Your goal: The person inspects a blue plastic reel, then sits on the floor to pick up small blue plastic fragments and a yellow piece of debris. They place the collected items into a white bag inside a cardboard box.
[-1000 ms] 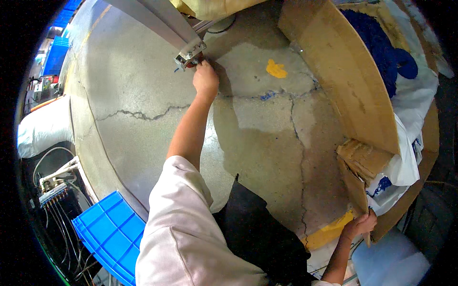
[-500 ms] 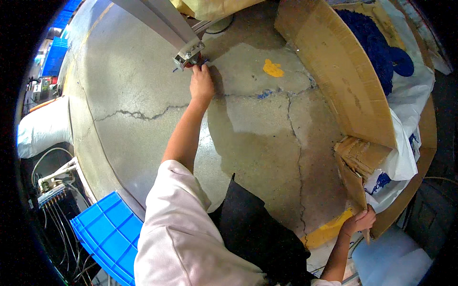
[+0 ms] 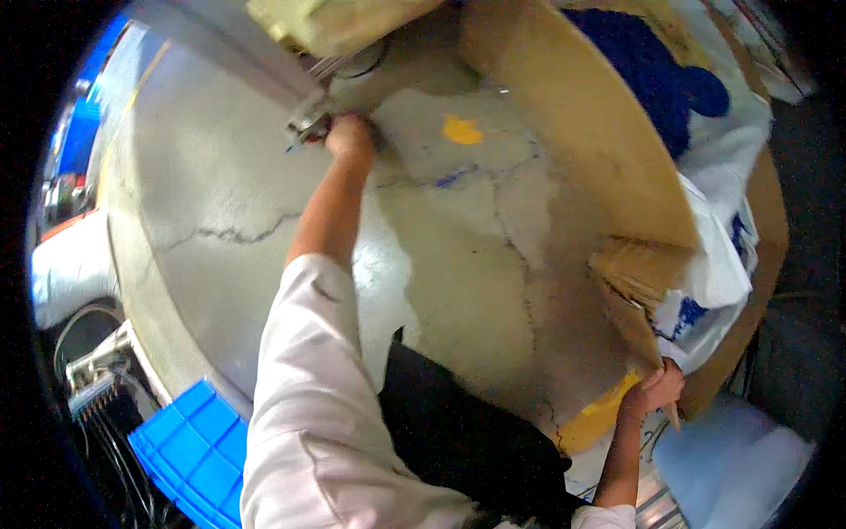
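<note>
The left hand [image 3: 350, 137] is stretched far out over the cracked concrete floor [image 3: 264, 203], and it sits right against the small metal fitting [image 3: 308, 123] at the foot of the grey metal beam [image 3: 220, 40]. The fingers look curled onto that fitting, but motion blur smears the spot, so whether they truly pinch it or just press on it cannot be told. The beam runs from the fitting up and away toward the top left. Just beyond the fitting, a pale yellowish bag [image 3: 335, 18] hangs over the top edge.

The right hand [image 3: 654, 392] is low and well apart from the fitting, fingers closed around the bottom corner of the big cardboard box [image 3: 573, 115]. That box stands open, well right of the fitting, with white plastic lining [image 3: 723, 264] and blue material [image 3: 661, 79] inside it. A yellow paint patch [image 3: 463, 130] lies on the floor between fitting and box. Well below the fitting, near the lower left, lies a blue plastic crate [image 3: 189, 458], with a bundle of cables [image 3: 97, 397] beside it.
</note>
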{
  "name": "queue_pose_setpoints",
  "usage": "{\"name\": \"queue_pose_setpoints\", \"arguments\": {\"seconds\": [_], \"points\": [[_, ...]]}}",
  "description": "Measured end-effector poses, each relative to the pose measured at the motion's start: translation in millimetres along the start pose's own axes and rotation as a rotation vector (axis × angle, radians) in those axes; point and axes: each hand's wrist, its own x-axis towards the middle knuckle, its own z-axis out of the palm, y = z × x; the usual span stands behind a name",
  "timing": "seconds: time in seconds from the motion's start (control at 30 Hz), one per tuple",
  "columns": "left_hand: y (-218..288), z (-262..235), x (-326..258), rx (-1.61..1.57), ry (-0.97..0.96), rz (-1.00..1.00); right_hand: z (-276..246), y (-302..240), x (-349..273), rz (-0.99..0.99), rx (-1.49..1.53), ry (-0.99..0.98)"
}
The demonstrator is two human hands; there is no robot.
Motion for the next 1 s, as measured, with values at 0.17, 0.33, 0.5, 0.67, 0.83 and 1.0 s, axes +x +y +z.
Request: {"name": "queue_pose_setpoints", "arguments": {"seconds": [0.17, 0.33, 0.5, 0.67, 0.83, 1.0], "points": [[-12, -8, -13, 0.294, 0.076, 0.069, 3, -12, 1, -0.099, 0.156, 0.278], [16, -33, -58, 0.143, 0.269, 0.314, 11, -3, 1, -0.091, 0.185, 0.29], [115, -161, -180, -0.693, 0.893, 1.039, 0, -3, 3, -0.035, 0.116, 0.123], [258, -272, -189, -0.735, 1.206, 1.033, -12, -23, -2, -0.139, 0.153, 0.337], [199, -243, -207, -0.898, 1.348, 1.107, 5, -6, -6, -0.141, 0.152, 0.32], [-6, -101, -145, -0.794, 1.206, 0.703, 7, -1, -2, -0.132, 0.176, 0.261]]}}
